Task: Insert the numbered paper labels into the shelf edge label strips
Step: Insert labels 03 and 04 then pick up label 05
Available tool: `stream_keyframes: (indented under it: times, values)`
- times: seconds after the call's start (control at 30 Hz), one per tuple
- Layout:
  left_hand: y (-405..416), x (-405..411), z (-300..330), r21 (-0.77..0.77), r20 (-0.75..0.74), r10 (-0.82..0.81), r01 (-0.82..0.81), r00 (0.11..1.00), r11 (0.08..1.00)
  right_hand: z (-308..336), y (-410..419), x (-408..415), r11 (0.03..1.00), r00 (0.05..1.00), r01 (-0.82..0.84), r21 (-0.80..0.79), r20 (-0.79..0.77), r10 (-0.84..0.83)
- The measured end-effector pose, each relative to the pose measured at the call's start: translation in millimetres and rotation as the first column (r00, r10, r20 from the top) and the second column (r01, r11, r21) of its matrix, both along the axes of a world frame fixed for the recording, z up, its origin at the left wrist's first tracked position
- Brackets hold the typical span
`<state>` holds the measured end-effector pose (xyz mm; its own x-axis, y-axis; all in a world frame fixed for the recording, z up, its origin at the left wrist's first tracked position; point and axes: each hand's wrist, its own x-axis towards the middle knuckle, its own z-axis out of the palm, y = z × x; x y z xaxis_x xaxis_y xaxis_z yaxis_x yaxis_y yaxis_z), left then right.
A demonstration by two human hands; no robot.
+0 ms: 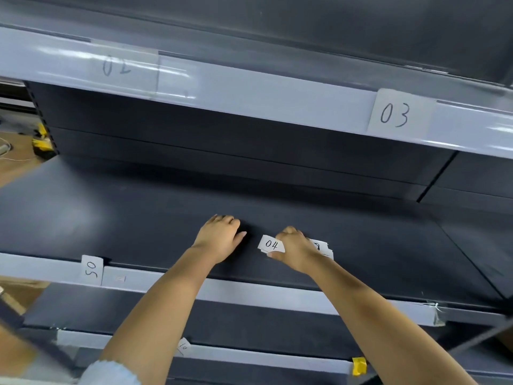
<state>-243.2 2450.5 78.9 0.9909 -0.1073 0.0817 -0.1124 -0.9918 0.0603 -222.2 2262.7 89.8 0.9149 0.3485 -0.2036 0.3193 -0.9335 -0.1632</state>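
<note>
1. Top strip [249, 93], left end: label "02" [116, 66] sits behind clear plastic, glare over it; right end: label "03" [395, 113] stands proud of the strip, top edge above it. Risk: not fully seated, could slip out.
2. Middle strip [249, 290], left end: label "05" [93, 269] reads sideways and also sticks up.
3. Bottom strip [249, 354]: small label [183, 346], maybe "10", too blurred to be sure.
4. Left hand [219, 236] rests on shelf [111, 212] mid-front, fingers curled; whether it holds anything, cannot tell.
5. Right hand [291, 250] pinches label "04" [271, 243] off the stack [322, 248] near the shelf front edge.
6. Risk: pinch lifts two sheets, or scatters the stack; an "8" shows underneath.
</note>
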Motion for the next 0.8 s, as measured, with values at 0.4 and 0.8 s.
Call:
stream_keyframes:
  times: [0.4,0.8]
  values:
    - [-35.2,-20.2,28.2,0.008,0.109,-0.057,0.057,0.992,0.998,28.5,-28.9,-23.7,0.99,0.989,-0.019,0.138,0.149,-0.002]
    - [-135.9,-84.7,63.3,-0.01,0.392,-0.143,0.159,0.909,0.987,81.3,-133.9,-91.2,0.983,0.904,-0.111,0.146,0.426,0.039]
